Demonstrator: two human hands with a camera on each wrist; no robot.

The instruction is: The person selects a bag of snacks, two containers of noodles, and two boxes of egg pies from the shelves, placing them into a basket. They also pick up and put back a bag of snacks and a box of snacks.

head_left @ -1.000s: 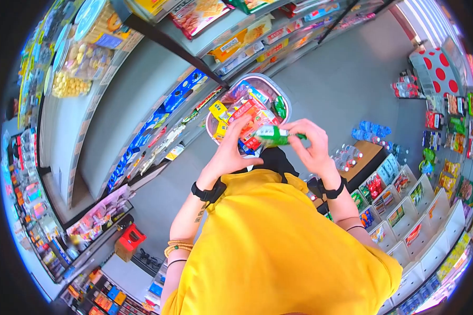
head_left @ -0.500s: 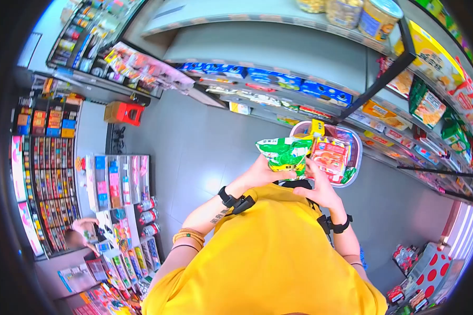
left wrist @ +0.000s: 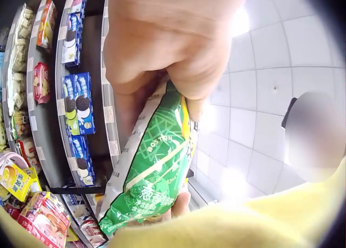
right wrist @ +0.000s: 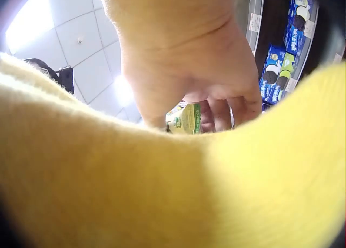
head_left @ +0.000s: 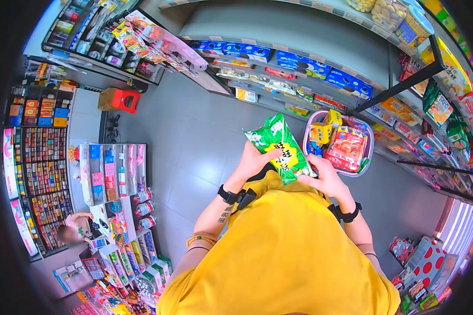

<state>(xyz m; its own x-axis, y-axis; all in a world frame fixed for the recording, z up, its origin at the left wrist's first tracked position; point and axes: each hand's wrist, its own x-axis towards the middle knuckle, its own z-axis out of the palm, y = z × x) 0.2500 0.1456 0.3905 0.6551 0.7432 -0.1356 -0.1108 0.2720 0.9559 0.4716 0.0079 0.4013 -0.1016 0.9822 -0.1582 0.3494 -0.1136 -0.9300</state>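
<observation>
A green snack bag point(head_left: 275, 137) with a yellow patch of black lettering is held in front of the yellow shirt in the head view. My left hand point(head_left: 253, 161) grips its left side, thumb across the front. At its lower right corner, my right hand point(head_left: 327, 179) pinches the bag between thumb and fingers. The left wrist view shows the back of the bag point(left wrist: 157, 167), printed in green and white, under the left palm point(left wrist: 167, 48). In the right wrist view only a small part of the bag point(right wrist: 186, 119) shows past the right hand point(right wrist: 184, 58).
A pink-rimmed basket point(head_left: 372, 137) full of packets stands right of the bag, with yellow boxes point(head_left: 320, 132) and a red packet point(head_left: 347, 146) on top. Shelves with blue biscuit boxes point(head_left: 247, 51) run along the back. A person point(head_left: 79, 227) is by the counter at left.
The bag has come up from over the basket, moved left of it and turned its front to view. The right hand has closed on its lower corner. The whole view has swung round.
</observation>
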